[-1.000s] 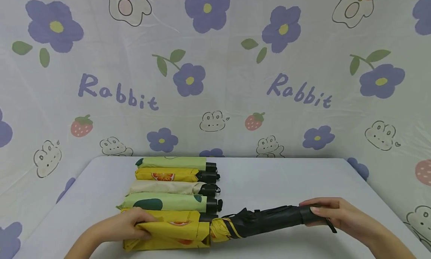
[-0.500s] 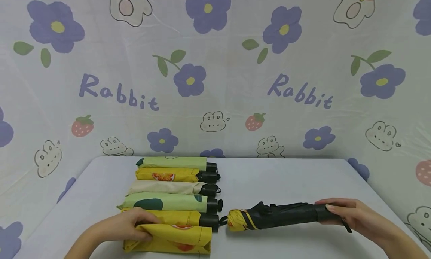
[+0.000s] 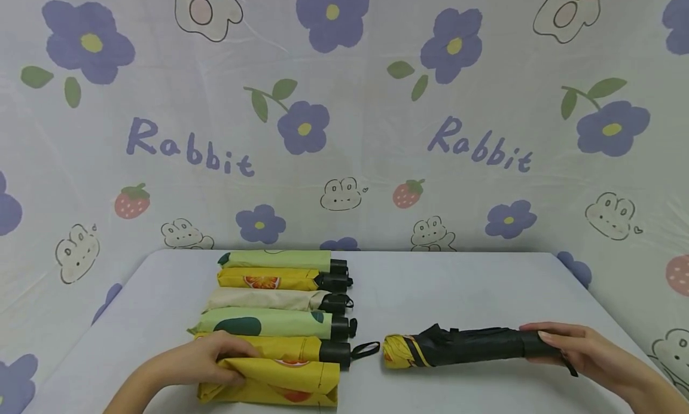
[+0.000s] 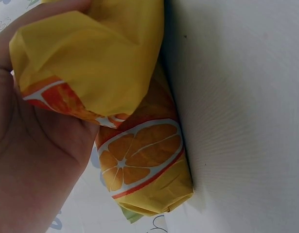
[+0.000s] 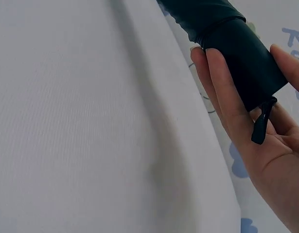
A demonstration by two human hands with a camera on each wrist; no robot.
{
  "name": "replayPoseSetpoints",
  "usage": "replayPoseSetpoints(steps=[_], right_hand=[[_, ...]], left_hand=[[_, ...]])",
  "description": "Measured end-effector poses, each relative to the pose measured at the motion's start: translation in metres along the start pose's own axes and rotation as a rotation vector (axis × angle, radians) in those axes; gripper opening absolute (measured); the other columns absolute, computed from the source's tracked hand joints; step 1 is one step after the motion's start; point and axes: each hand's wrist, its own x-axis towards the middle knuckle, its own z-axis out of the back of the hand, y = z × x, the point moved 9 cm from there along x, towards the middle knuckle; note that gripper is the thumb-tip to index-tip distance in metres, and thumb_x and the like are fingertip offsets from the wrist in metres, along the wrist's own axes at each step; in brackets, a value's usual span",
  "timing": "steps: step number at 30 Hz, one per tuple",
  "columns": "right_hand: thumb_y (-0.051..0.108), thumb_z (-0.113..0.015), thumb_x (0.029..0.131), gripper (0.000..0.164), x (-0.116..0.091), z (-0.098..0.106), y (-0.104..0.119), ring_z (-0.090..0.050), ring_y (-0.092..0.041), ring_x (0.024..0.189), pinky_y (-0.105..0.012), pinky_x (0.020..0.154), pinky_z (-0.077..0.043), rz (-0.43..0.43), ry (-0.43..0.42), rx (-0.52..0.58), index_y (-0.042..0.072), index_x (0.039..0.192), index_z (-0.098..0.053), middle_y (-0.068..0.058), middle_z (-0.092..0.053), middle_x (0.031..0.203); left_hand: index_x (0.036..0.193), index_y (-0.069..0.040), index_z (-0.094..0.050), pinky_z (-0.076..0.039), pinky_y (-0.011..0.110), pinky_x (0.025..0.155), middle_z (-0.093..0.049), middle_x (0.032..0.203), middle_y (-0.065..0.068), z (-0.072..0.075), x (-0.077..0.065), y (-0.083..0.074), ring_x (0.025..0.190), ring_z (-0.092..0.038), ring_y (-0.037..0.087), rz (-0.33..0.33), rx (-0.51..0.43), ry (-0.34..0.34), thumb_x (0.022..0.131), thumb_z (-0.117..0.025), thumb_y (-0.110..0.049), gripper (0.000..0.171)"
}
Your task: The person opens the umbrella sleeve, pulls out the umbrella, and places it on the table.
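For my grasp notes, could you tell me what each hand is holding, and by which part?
The right hand grips the black umbrella by its handle end. The left hand grips the empty yellow sleeve near its closed end.

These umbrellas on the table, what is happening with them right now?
A person works at a white table with both hands. The right hand grips the handle of a folded black umbrella, which lies clear of its yellow sleeve. The left hand holds that empty sleeve, printed with orange slices, flat on the table. Behind it lies a row of five sleeved umbrellas, handles pointing right; the nearest one's wrist strap reaches toward the black umbrella.
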Motion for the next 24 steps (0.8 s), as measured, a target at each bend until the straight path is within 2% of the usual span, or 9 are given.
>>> replayPoseSetpoints(steps=[2, 4, 9, 11, 13, 18, 21, 24], right_hand=[[0.011, -0.026, 0.108, 0.044, -0.001, 0.003, -0.001, -0.063, -0.022, 0.119, -0.024, 0.096, -0.048, -0.001, 0.001, -0.010, 0.017, 0.135, -0.060, 0.015, -0.059, 0.127], [0.012, -0.029, 0.107, 0.042, -0.003, 0.009, -0.003, -0.064, -0.021, 0.119, -0.028, 0.096, -0.048, -0.016, -0.035, -0.080, 0.016, 0.137, -0.058, 0.018, -0.057, 0.126], [0.021, -0.040, 0.106, 0.038, -0.007, 0.029, -0.010, -0.056, -0.009, 0.114, -0.044, 0.095, -0.042, -0.105, -0.220, -0.341, 0.015, 0.141, -0.053, 0.021, -0.055, 0.127], [0.024, -0.043, 0.105, 0.039, -0.007, 0.033, -0.013, -0.050, -0.004, 0.114, -0.046, 0.094, -0.041, -0.132, -0.264, -0.390, 0.013, 0.141, -0.053, 0.019, -0.056, 0.129], [0.023, -0.044, 0.105, 0.039, -0.007, 0.034, -0.015, -0.050, -0.003, 0.114, -0.043, 0.094, -0.043, -0.132, -0.260, -0.405, 0.011, 0.140, -0.053, 0.016, -0.057, 0.130], [0.021, -0.044, 0.105, 0.040, -0.005, 0.033, -0.020, -0.052, 0.009, 0.107, -0.027, 0.088, -0.047, -0.114, -0.235, -0.446, 0.005, 0.140, -0.051, 0.014, -0.058, 0.130], [0.022, -0.045, 0.104, 0.041, -0.004, 0.033, -0.022, -0.050, 0.016, 0.104, -0.027, 0.088, -0.047, -0.109, -0.239, -0.486, 0.004, 0.141, -0.050, 0.012, -0.057, 0.133], [0.021, -0.046, 0.104, 0.042, -0.003, 0.032, -0.023, -0.047, 0.021, 0.104, -0.023, 0.086, -0.046, -0.102, -0.233, -0.525, 0.004, 0.142, -0.049, 0.017, -0.057, 0.133]], left_hand=[[0.123, -0.012, -0.066, -0.049, 0.019, 0.086, -0.069, 0.115, 0.003, 0.000, 0.000, 0.000, 0.099, -0.057, -0.002, 0.001, 0.005, -0.003, 0.091, -0.066, -0.017, 0.032], [0.123, -0.012, -0.066, -0.049, 0.019, 0.086, -0.069, 0.115, 0.002, 0.000, 0.000, 0.001, 0.098, -0.057, -0.002, 0.006, 0.004, -0.003, 0.091, -0.066, -0.017, 0.032], [0.122, -0.012, -0.066, -0.048, 0.019, 0.086, -0.069, 0.114, 0.000, 0.000, -0.001, 0.002, 0.098, -0.057, -0.002, 0.020, -0.001, -0.004, 0.091, -0.066, -0.018, 0.032], [0.123, -0.012, -0.066, -0.048, 0.019, 0.086, -0.069, 0.114, 0.000, 0.000, -0.001, 0.002, 0.098, -0.057, -0.002, 0.023, 0.000, -0.005, 0.091, -0.067, -0.018, 0.032], [0.123, -0.012, -0.065, -0.048, 0.019, 0.086, -0.069, 0.115, 0.000, 0.000, -0.001, 0.002, 0.099, -0.057, -0.001, 0.022, -0.001, -0.003, 0.091, -0.067, -0.018, 0.032], [0.124, -0.012, -0.065, -0.048, 0.019, 0.087, -0.068, 0.116, 0.001, -0.001, -0.001, 0.002, 0.100, -0.057, 0.000, 0.018, -0.013, 0.003, 0.091, -0.067, -0.017, 0.033], [0.124, -0.012, -0.065, -0.048, 0.019, 0.087, -0.068, 0.117, 0.002, -0.001, 0.000, 0.002, 0.100, -0.058, 0.002, 0.013, -0.016, 0.004, 0.091, -0.067, -0.017, 0.033], [0.125, -0.012, -0.064, -0.048, 0.018, 0.088, -0.068, 0.118, 0.003, 0.000, 0.000, 0.002, 0.102, -0.059, 0.004, 0.010, -0.016, 0.004, 0.091, -0.067, -0.017, 0.034]])
